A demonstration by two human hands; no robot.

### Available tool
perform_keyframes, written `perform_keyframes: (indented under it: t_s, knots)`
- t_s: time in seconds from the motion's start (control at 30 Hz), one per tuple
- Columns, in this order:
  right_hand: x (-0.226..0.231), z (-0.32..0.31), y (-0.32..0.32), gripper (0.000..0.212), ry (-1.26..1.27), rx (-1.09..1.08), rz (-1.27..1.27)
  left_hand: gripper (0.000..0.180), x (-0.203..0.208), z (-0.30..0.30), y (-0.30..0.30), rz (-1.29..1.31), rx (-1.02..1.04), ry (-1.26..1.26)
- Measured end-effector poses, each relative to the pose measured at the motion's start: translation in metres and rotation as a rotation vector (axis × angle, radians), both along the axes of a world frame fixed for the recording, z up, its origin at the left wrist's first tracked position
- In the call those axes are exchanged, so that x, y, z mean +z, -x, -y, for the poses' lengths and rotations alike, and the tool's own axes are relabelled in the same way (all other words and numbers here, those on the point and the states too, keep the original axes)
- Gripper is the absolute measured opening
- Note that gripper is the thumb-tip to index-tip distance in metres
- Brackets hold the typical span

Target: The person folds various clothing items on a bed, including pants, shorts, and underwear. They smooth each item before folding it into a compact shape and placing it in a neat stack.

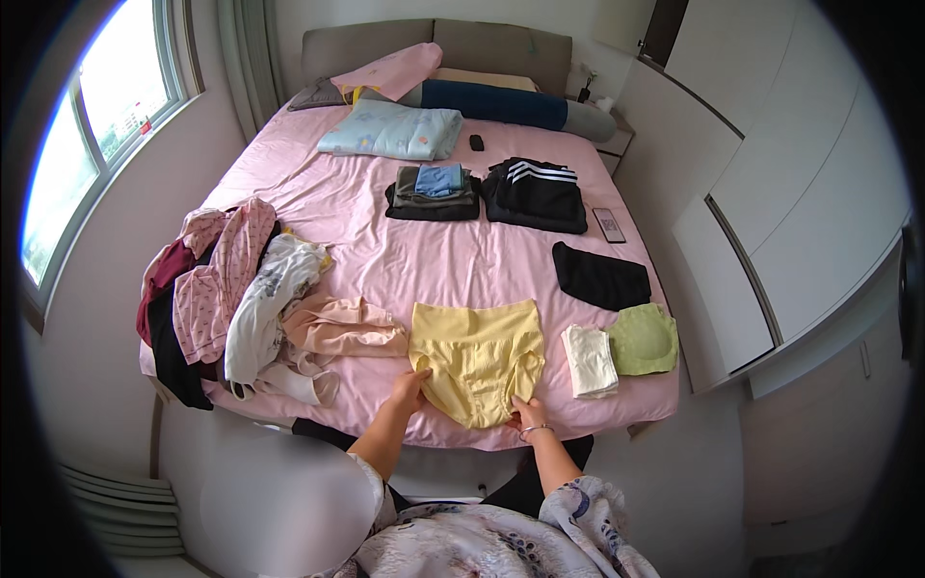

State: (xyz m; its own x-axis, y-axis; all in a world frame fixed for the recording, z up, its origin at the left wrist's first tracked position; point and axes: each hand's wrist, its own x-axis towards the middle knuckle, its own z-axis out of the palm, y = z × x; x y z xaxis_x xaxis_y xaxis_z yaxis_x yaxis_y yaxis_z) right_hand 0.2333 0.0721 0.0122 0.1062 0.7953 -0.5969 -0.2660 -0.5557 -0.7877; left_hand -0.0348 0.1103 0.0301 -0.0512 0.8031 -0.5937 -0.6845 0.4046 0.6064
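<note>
Yellow high-waisted briefs [477, 347] lay spread on the pink sheet [414, 260] at the lower center of the frame, waistband toward the top. The left hand [409, 389] pinched their edge at lower left, while the right hand [526, 414], with a bracelet [536, 430] at its wrist, held the fabric near the bottom right. Just beside the briefs on the left was a peach garment [347, 328]; beyond it, a loose heap held a white printed garment [270, 303] and a pink patterned one [217, 299]. Toward the lower right, a folded cream cloth [590, 361] sat next to a green cupped garment [644, 342], below a folded black garment [599, 277]. A phone [609, 225] rested at right, beside folded black clothes with white stripes [536, 197].
</note>
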Motion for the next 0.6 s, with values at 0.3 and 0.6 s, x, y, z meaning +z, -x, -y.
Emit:
perform_keyframes:
  t_s: [0.3, 0.6]
  knots:
    - [0.009, 0.027, -0.019, 0.026, 0.025, -0.006, 0.004, 0.024, 0.007, 0.012, 0.034, -0.244, -0.145, -0.08]
    - [-0.029, -0.071, -0.054, 0.039, -0.157, -0.18, 0.218, 0.029, 0.009, -0.067, 0.038, -0.318, -0.128, -0.282]
